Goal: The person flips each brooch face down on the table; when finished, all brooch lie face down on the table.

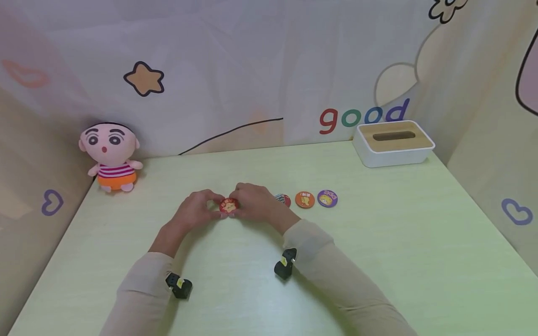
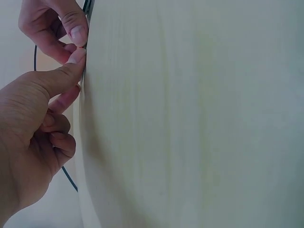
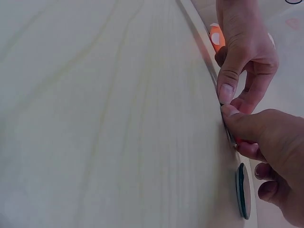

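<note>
A round red badge [image 1: 229, 205] with a pale figure on its face sits between both hands near the middle of the table. My left hand [image 1: 194, 212] pinches its left edge between thumb and index finger. From the other side, my right hand [image 1: 254, 201] grips its right edge the same way. In the left wrist view the thumb tips of the left hand [image 2: 47, 95] and the right hand [image 2: 54, 23] nearly meet. Beside the right hand, a red and dark badge [image 1: 283, 200] is partly hidden; the right wrist view shows a badge [image 3: 243, 191] edge-on there.
An orange badge [image 1: 304, 199] and a purple badge [image 1: 327, 199] lie in a row to the right. At the back left sits a plush doll [image 1: 113, 158] in orange shorts. A white tissue box [image 1: 395, 156] with a wood-look lid stands at the back right, before the printed curtain.
</note>
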Tool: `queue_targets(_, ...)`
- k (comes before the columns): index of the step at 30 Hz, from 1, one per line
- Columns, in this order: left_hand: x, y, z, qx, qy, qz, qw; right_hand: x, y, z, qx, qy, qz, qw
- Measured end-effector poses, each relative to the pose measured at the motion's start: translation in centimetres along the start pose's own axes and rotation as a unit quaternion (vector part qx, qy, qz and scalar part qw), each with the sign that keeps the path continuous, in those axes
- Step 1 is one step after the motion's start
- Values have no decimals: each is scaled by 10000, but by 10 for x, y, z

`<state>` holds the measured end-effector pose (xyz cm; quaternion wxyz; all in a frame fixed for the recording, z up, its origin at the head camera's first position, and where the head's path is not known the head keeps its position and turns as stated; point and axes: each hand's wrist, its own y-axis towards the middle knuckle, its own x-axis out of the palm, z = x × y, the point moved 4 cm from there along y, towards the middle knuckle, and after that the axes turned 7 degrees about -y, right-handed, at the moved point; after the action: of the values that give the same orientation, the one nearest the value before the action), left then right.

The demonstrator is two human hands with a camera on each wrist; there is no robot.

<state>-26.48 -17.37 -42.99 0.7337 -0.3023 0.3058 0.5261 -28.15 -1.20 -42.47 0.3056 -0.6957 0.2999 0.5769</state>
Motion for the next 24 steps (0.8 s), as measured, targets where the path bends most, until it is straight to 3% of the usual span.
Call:
queue_targets(13, 0, 1, 2, -29, 7, -6, 10000, -1, 2, 1, 330, 368, -22, 9988)
queue_targets(24, 0, -1, 2, -134, -122, 26, 9998, 0, 3, 2, 296, 403, 89, 9987)
